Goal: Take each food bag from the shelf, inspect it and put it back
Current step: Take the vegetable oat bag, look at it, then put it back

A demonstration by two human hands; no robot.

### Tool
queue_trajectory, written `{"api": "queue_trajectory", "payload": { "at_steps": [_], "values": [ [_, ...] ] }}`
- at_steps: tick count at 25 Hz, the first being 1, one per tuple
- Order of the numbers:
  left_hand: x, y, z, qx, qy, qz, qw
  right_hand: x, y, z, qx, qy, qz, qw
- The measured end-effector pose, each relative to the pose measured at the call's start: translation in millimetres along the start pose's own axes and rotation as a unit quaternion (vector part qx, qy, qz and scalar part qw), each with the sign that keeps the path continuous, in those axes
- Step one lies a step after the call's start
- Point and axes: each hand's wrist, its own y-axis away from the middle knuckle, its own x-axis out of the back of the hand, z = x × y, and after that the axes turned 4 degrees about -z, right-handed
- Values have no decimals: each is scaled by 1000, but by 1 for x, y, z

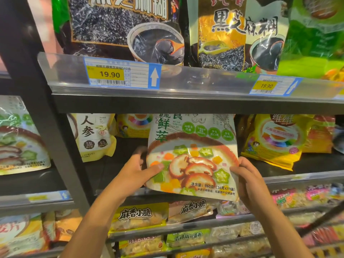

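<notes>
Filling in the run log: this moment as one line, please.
item: food bag, upright, in front of shelf | left hand: grips bag's left edge | right hand: grips bag's right edge

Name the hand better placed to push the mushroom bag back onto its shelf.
Left, narrowly. The left hand grips the mushroom bag with its thumb well across the front, beside an open shelf gap. The right hand pinches only the right edge, close to the yellow bag.

A price tag (109, 74) on the shelf rail (195, 81) reads 19.90 — the food bag (191, 146) shows 鲜萃 and 36克X10袋, a yellow pack (138, 215) 麻香小脆, a gold bag (243, 27) 黑芝麻糊.
</notes>
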Motion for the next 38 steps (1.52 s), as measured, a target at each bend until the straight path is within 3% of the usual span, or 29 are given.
{"api": "queue_trajectory", "payload": {
  "at_steps": [2, 6, 9, 14, 20, 29, 38],
  "values": [
    [-3, 8, 1, 35, 49, -4, 998, -1, 12, 7, -7, -34, 17, 999],
    [-10, 12, -1, 78, 128, -91, 984, -4, 34, 20, -20, -75, 29, 997],
    [-14, 8, -8, 114, 236, -71, 962, -8, 46, 30, -40, -75, 52, 995],
    [-26, 12, -15, 144, 241, -97, 955, 3, 72, 51, -51, -51, 81, 994],
    [-63, 41, -15, 107, 269, -76, 954, 11, 113, 57, -36, 2, 130, 991],
    [-113, 120, -24, 116, 236, -94, 960, 40, 192, 74, -60, 30, 68, 995],
    [-140, 201, -47, 98, 224, 25, 969, 42, 261, 106, -78, 61, 21, 995]
  ]
}}
